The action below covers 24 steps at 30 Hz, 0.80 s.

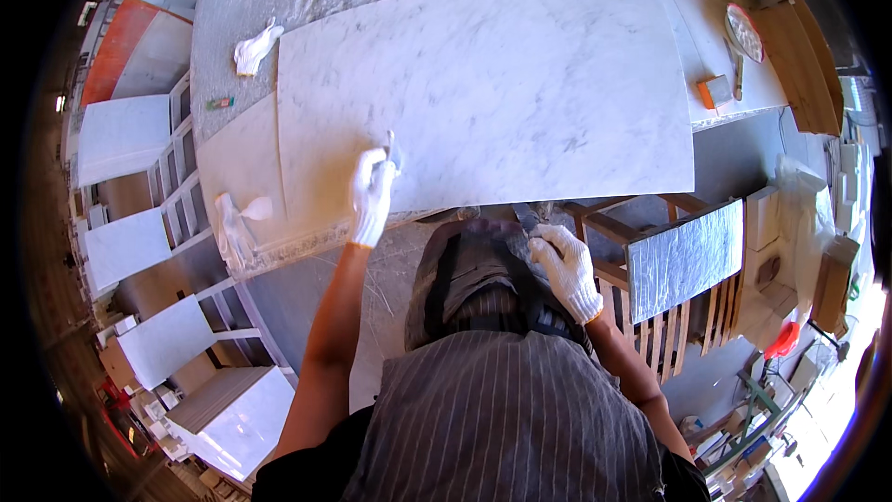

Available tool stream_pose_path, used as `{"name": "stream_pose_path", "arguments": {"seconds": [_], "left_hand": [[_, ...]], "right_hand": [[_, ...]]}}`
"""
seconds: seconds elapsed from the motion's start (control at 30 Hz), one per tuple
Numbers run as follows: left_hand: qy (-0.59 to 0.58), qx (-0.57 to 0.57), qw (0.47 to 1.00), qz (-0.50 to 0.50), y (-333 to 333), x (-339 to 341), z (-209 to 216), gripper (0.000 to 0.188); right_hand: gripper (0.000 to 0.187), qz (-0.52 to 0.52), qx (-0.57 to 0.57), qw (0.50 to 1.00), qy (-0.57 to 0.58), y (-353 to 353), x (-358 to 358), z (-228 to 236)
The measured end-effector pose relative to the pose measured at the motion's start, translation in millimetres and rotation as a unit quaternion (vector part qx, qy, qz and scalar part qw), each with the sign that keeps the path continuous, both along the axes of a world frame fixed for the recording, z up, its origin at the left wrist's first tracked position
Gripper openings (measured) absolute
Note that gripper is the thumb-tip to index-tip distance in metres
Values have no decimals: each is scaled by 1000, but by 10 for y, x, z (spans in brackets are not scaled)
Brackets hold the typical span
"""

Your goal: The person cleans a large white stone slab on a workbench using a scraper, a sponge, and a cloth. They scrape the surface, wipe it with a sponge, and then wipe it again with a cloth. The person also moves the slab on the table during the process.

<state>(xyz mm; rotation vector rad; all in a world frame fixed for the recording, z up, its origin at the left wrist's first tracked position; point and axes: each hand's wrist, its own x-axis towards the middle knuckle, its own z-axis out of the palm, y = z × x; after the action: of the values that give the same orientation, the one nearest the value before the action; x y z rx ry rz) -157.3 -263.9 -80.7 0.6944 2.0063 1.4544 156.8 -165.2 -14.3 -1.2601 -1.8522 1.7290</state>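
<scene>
A large white marble slab with grey veins (502, 84) lies flat on the worktable. Over its near left part is my left hand (372, 195), in a white knit glove, fingers closed around a thin, pale grey flat tool (390, 144) that looks like a small scraper. Just off the slab's near edge, my right hand (567, 270), gloved too, grips a putty knife (526, 217) with its dark blade pointing at the slab. My right fingers are partly hidden from view.
Spare white gloves (257, 48) lie left of the slab; more cloth (234, 228) sits at the near left corner. A round dish (743, 34), a stick and an orange box (714, 92) stand at right. Slabs on racks (125, 139) line the left; a wooden pallet (664, 339) stands near right.
</scene>
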Motion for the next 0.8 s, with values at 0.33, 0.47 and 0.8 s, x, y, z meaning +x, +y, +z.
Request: {"name": "stream_pose_path", "arguments": {"seconds": [0.33, 0.47, 0.8], "left_hand": [[-172, -118, 915, -344, -47, 1147, 183, 19], [-83, -85, 925, -360, 26, 1159, 350, 22], [-158, -82, 979, -100, -27, 392, 257, 26]], "right_hand": [[20, -35, -21, 999, 22, -59, 63, 56], [21, -20, 24, 999, -12, -72, 208, -73], [19, -64, -94, 993, 42, -186, 55, -54]]}}
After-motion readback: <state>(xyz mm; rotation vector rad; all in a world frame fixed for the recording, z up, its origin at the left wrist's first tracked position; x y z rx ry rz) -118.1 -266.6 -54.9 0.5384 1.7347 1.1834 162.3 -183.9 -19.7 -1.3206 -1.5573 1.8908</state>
